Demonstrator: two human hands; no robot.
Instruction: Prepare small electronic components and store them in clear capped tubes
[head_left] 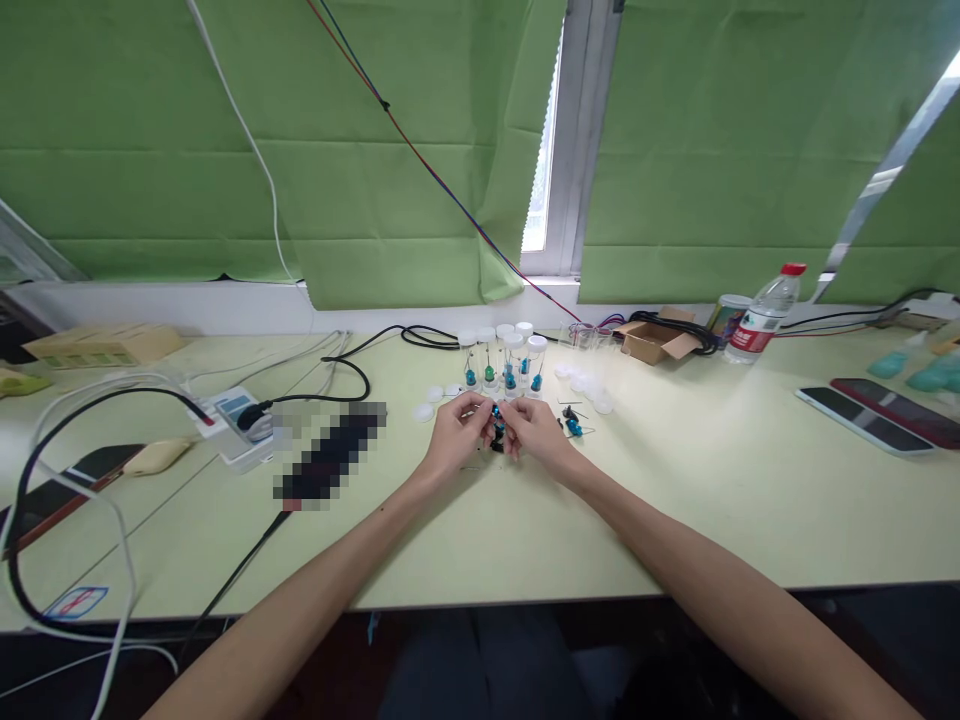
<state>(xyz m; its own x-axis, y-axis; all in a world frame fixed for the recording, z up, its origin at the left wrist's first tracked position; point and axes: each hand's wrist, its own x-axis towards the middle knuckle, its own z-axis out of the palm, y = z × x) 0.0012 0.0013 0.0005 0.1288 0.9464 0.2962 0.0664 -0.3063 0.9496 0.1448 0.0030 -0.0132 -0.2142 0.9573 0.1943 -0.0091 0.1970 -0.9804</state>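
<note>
Over the pale table, my left hand [456, 432] and my right hand [537, 430] meet, fingertips pinched on a small blue-and-black part [496, 411]. Fingers hide most of it, so its exact kind does not show. Black pieces [497, 442] show just below the fingertips. To the right of my right hand lie loose blue-and-black parts with thin metal stems [574, 424]. Behind my hands stand several clear vials [513, 368] with white caps, holding blue pieces and one green piece [490, 373] on thin stems.
White round caps [424, 411] lie left of the vials, more caps [602, 402] to the right. An open cardboard box [654, 340], water bottle [763, 318] and phones [866, 420] are at the right. Cables, a power strip [244, 425] and a pixelated dark object [330, 458] occupy the left.
</note>
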